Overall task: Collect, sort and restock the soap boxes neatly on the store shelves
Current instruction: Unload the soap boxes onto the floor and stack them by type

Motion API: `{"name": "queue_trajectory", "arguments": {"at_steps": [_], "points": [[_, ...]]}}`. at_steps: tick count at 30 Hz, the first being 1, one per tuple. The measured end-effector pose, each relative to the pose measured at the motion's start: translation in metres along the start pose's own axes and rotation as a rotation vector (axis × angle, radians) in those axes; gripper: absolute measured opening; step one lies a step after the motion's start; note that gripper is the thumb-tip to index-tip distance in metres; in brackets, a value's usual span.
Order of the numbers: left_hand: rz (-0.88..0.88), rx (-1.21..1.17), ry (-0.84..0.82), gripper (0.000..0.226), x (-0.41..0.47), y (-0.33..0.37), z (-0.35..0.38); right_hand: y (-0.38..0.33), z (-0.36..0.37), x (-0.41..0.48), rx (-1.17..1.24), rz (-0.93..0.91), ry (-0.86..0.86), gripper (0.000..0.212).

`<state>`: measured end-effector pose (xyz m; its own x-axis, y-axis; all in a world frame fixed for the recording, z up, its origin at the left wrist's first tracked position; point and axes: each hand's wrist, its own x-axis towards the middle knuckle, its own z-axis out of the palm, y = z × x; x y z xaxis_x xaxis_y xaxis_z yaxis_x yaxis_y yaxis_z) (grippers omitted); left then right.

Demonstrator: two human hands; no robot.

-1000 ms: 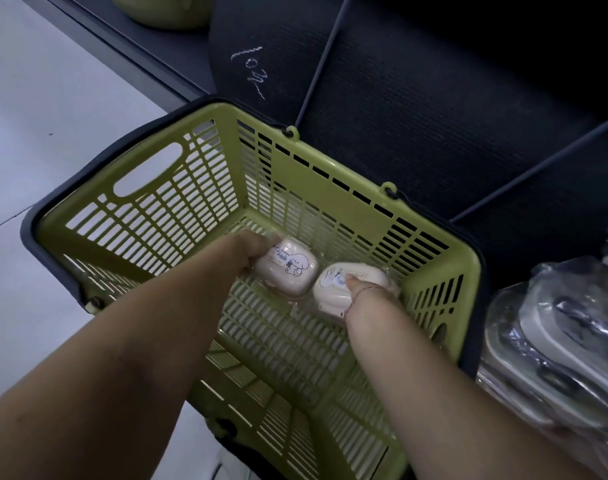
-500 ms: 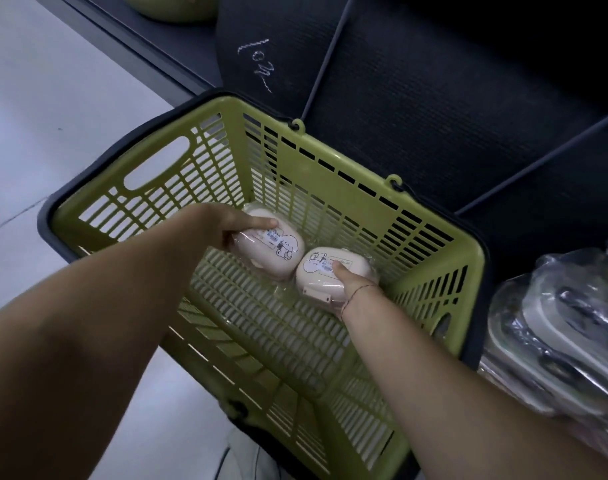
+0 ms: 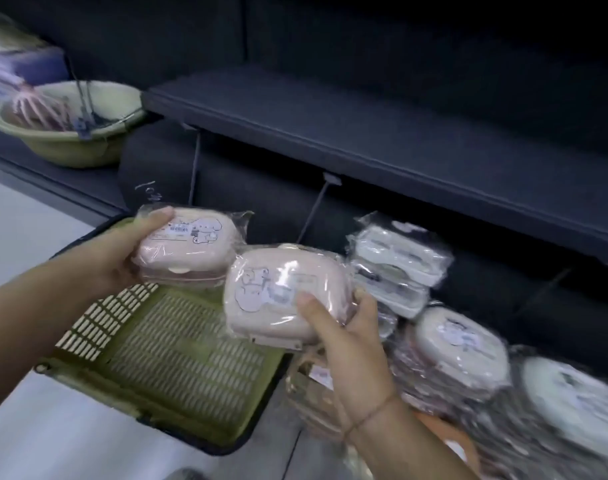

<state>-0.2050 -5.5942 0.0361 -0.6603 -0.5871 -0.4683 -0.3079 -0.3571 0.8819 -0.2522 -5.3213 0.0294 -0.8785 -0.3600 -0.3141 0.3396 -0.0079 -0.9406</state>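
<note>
The left hand point(image 3: 120, 258) grips one pale pink, plastic-wrapped soap box point(image 3: 188, 245); the right hand point(image 3: 347, 341) grips a second one point(image 3: 281, 296). Both boxes are held above the green slotted plastic basket point(image 3: 178, 372), beside wrapped boxes stacked point(image 3: 458, 344) under the dark shelf point(image 3: 382, 143).

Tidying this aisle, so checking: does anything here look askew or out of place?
Yes: the stack of white plastic-wrapped soap boxes right of the green plastic basket sits crooked, boxes tilted and offset. The pink wrapped piles beyond also look loosely heaped, though blur hides detail.
</note>
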Motion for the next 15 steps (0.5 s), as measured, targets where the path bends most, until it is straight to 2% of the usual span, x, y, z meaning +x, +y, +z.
{"name": "queue_trajectory", "arguments": {"at_steps": [3,7,8,10,13,15], "points": [[0.028,-0.068,-0.018,0.027,-0.036,0.017,0.059,-0.031,-0.078,-0.030,0.038,-0.036,0.079,0.061],[0.041,-0.105,-0.093,0.030,-0.087,0.031,0.134,-0.045,-0.182,-0.040,0.092,-0.012,0.377,0.030],[0.037,-0.111,-0.109,0.030,-0.098,0.031,0.149,-0.039,-0.202,-0.033,0.096,0.022,0.425,0.032],[0.032,-0.126,-0.144,0.028,-0.117,0.024,0.173,-0.025,-0.231,-0.013,0.130,0.093,0.463,0.050],[0.006,-0.106,-0.156,0.029,-0.132,0.005,0.197,-0.010,-0.239,0.017,0.219,0.143,0.448,0.045],[-0.023,-0.095,-0.167,0.028,-0.136,-0.006,0.204,-0.003,-0.230,0.033,0.162,0.166,0.441,0.052]]}}
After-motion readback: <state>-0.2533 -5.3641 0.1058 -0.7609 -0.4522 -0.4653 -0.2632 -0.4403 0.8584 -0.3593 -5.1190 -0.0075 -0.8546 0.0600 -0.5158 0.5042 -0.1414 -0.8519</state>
